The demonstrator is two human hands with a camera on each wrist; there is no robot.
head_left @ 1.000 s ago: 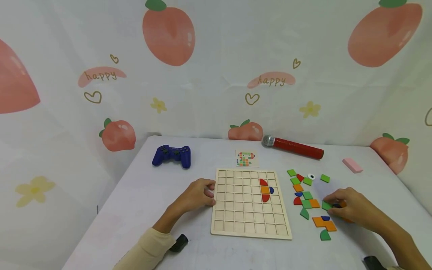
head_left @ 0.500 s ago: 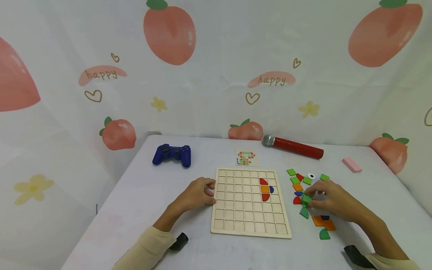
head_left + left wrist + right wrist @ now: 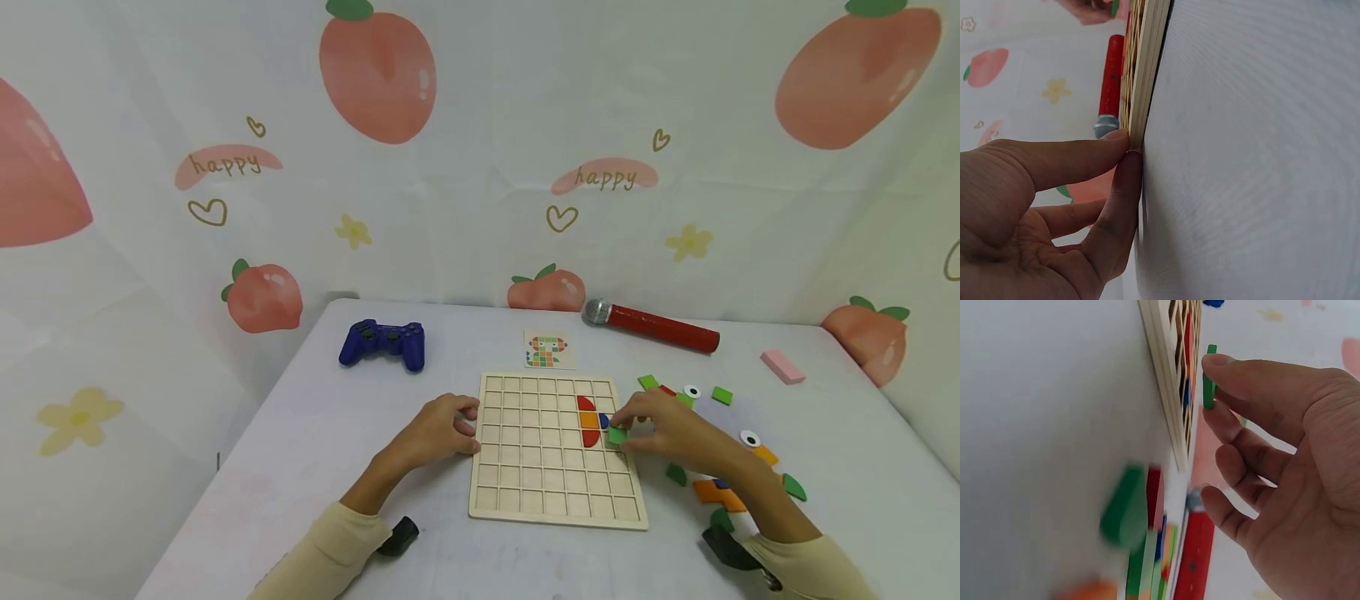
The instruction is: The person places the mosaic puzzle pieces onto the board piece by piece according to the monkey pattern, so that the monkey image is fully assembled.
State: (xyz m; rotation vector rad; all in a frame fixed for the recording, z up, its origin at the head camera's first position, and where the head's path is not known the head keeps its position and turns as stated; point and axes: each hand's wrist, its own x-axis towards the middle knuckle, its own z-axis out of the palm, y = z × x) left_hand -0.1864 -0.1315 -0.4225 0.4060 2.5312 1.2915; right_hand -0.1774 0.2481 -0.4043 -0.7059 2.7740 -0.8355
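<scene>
A square wooden grid board (image 3: 525, 479) lies on the table. My left hand (image 3: 435, 429) holds its left edge, thumb and a finger meeting at the board's side in the left wrist view. Between thumb and finger of my right hand (image 3: 667, 425) is a green square tile (image 3: 618, 435), pinched edge-on in the right wrist view (image 3: 1209, 378) over the board's right columns. An orange square (image 3: 590, 421) sits in a cell between two red quarter-round tiles, the upper red one (image 3: 586, 404) and the lower red one (image 3: 591, 438). A blue half-round tile (image 3: 603, 421) adjoins the orange square.
Several loose coloured tiles, among them a green quarter-round (image 3: 793, 487) and a round eye tile (image 3: 750, 438), lie right of the board, partly under my right arm. Behind are a pattern card (image 3: 549, 351), a blue game controller (image 3: 382, 344), a red microphone (image 3: 660, 327) and a pink block (image 3: 783, 367).
My right hand has moved left from the loose tiles to above the board's right side, bringing the green square tile along. My left hand stays at the board's left edge.
</scene>
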